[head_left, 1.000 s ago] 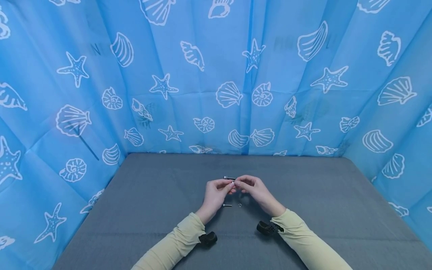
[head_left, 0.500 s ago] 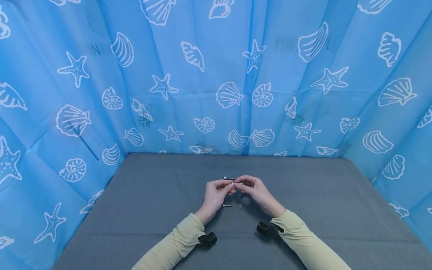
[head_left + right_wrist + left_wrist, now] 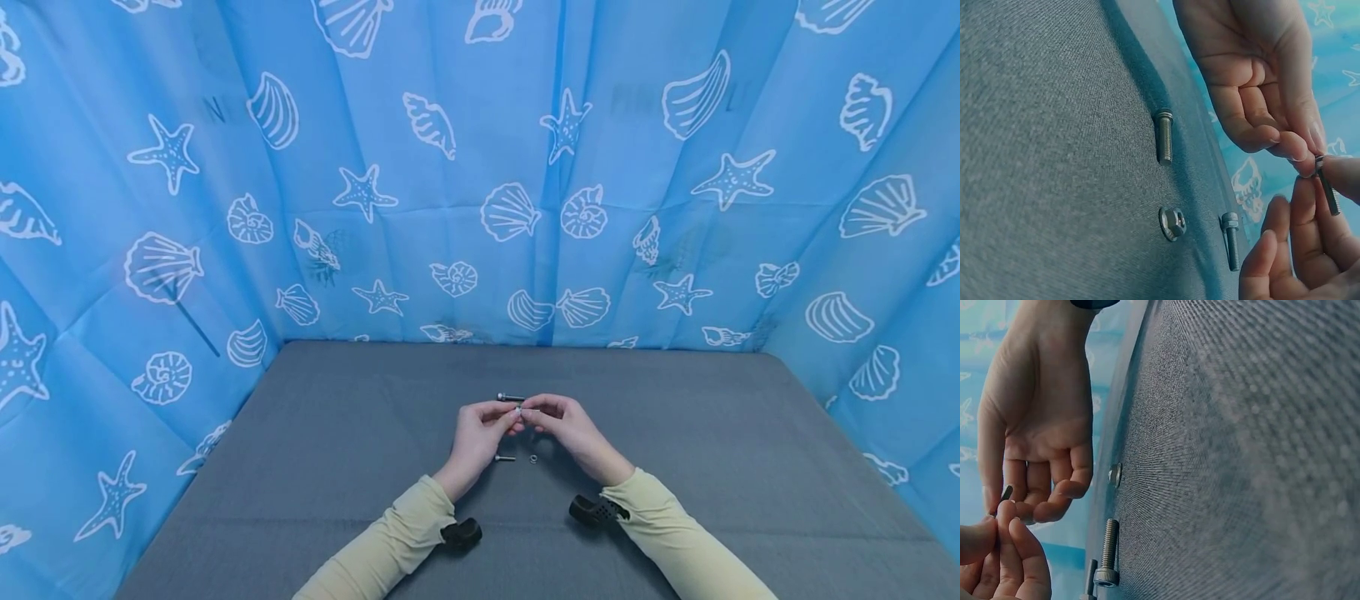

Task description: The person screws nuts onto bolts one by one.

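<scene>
Sleeves [image 3: 390, 537]: pale, nearest the wearer; a black wrist camera [image 3: 461, 532] sat by the left cuff, another by the right;
Nearer bolt [image 3: 507, 458]: lay on the counter [image 3: 337, 467], head leftward;
Flanged nut [image 3: 533, 459]: rested on its flange, just right of that bolt's tip, apart from it;
Left hand [image 3: 477, 429]: grip together above the counter; thumb and fingertip pinched the held bolt [image 3: 1329, 192] by its ringed end;
Right hand [image 3: 570, 425]: grip also together; thumb and finger pinched the same piece;
Held bolt: in the air between both hands, shaft toward the right; whether the ring was head or nut, I could not tell; probably light, stiff, sturdy, yet slick and easily dropped; best taken by the ringed end, thread left free;
Farther bolt [image 3: 512, 397]: lay beyond the fingers, head leftward;
Curtain [image 3: 465, 150]: blue, shell-printed, behind everything.
</scene>
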`<state>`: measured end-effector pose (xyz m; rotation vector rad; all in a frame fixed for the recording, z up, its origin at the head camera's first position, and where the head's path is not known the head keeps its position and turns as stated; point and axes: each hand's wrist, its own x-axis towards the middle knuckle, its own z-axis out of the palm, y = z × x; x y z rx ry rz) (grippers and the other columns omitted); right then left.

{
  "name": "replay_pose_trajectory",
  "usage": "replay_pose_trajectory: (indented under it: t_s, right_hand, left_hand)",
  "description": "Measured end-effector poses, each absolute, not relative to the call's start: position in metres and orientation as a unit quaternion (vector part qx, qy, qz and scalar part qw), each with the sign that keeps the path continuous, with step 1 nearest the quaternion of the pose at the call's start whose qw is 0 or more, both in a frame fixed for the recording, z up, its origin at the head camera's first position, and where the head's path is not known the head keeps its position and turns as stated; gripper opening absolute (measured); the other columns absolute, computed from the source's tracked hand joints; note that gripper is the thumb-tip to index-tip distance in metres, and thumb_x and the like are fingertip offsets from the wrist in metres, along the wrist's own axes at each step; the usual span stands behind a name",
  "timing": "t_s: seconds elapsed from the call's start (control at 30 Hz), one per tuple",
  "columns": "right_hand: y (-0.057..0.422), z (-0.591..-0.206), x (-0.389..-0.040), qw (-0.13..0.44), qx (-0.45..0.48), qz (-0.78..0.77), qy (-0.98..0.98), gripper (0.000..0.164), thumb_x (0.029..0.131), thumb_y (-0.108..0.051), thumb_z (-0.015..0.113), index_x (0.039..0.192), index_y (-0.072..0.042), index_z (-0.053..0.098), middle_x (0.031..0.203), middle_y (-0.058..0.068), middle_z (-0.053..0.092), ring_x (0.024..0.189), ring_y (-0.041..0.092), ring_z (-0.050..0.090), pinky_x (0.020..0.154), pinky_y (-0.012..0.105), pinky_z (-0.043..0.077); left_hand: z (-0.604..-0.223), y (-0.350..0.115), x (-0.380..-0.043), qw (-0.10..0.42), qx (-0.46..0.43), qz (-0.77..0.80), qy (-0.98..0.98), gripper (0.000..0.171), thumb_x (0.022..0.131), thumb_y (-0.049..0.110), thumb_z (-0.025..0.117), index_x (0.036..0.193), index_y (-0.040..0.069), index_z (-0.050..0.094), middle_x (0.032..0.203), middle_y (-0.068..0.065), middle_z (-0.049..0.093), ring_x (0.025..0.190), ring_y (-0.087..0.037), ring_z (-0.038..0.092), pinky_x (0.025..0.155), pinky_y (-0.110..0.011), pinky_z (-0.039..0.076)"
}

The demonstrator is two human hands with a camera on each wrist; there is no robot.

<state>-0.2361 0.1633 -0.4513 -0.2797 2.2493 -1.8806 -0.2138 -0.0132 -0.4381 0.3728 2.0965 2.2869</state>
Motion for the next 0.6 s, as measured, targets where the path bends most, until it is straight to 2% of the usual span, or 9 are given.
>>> replay_pose_trajectory:
  t_s: [0.23,0.4,0.6]
  right_hand:
    - [0.1620,-0.4525,-0.2368,0.095,-0.079,-0.632,0.765,0.036,0.096,-0.030,0.060,0.111,0.002,0.065,0.100,0.006,0.067,0.092,0.019,0.059,0.084,0.040,0.051]
    - [0.1640,-0.4529,-0.2373,0.098,-0.092,-0.641,0.756,0.032,0.094,-0.024,0.063,0.112,0.002,0.062,0.102,0.008,0.065,0.096,0.026,0.058,0.085,0.041,0.050]
    - [0.1642,-0.4532,-0.2378,0.102,-0.080,-0.622,0.772,0.032,0.095,-0.028,0.062,0.110,0.000,0.066,0.102,0.007,0.067,0.100,0.030,0.058,0.085,0.041,0.050]
  left_hand:
    - [-0.4384,-0.0126,-0.2140,0.007,0.121,0.733,0.669,0.017,0.090,-0.005,0.062,0.104,-0.013,0.066,0.093,-0.028,0.067,0.085,-0.043,0.066,0.077,-0.050,0.055]
    - [-0.4367,-0.0137,-0.2125,0.007,0.122,0.734,0.668,0.017,0.090,-0.006,0.061,0.104,-0.015,0.065,0.093,-0.028,0.067,0.086,-0.045,0.065,0.078,-0.051,0.054]
    - [-0.4453,-0.0129,-0.2180,0.012,0.123,0.732,0.670,0.018,0.090,-0.005,0.062,0.105,-0.013,0.066,0.095,-0.026,0.068,0.084,-0.040,0.067,0.074,-0.040,0.058]
